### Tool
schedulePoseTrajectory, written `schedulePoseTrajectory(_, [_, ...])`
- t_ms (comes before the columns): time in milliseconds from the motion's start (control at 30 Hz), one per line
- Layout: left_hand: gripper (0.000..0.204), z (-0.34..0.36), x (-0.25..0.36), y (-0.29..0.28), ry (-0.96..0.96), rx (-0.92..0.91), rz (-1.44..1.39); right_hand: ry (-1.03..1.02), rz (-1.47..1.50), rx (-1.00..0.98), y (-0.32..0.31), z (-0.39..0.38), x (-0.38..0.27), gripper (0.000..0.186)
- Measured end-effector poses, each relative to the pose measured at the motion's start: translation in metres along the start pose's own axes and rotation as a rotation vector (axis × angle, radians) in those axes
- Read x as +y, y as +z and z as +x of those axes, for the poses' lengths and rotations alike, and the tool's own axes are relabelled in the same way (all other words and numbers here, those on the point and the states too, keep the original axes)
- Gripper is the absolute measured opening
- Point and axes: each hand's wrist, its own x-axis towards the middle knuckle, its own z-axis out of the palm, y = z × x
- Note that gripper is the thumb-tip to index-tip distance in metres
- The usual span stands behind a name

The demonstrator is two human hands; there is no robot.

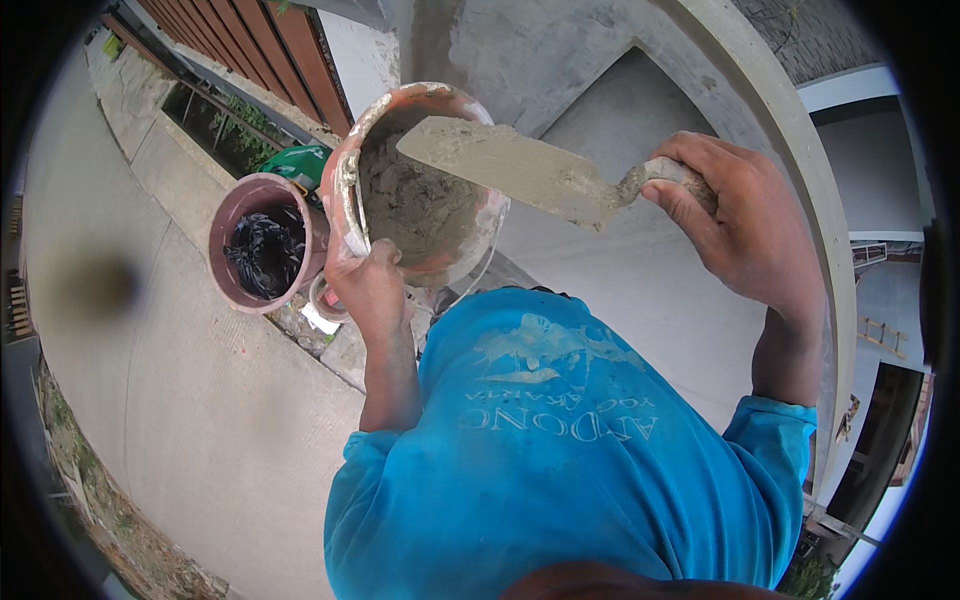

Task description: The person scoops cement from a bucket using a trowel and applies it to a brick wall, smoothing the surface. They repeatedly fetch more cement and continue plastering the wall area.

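My right hand [745, 215] is wrapped round the handle of a pointed trowel [510, 165], whose blade is coated in grey wet mortar. The blade reaches left, its tip over the mouth of an orange bucket [350, 195]. Inside that bucket lies more grey mortar [420, 205], and dried cement crusts its rim. My left hand [368, 285] grips the bucket's near left rim, the thumb over the edge, and tilts its mouth toward me. A thin wire handle [483, 272] hangs from the bucket's right side. The fingers behind the rim are hidden.
A pinkish bin [222, 245] with black plastic inside stands left of the bucket, beside a green bag [297, 165]. Ahead rises a grey plastered wall [630, 130] with a curved edge. A concrete pavement [190, 370] runs along the left, by a planted gutter [235, 125] and brown slats [250, 45].
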Motion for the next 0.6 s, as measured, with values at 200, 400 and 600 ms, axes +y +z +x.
schedulePoseTrajectory(200, [0.082, -0.001, 0.022, -0.003, 0.184, -0.079, 0.101, -0.051, -0.208, 0.005, 0.168, 0.055, -0.04, 0.017])
schedulePoseTrajectory(400, [0.078, -0.003, 0.018, -0.002, 0.189, 0.011, 0.134, -0.277, -0.628, 0.442, 0.135, 0.051, -0.014, 0.009])
schedulePoseTrajectory(600, [0.081, -0.011, 0.015, 0.008, 0.158, 0.029, 0.05, -0.165, -0.396, 0.139, 0.21, 0.043, -0.014, 0.015])
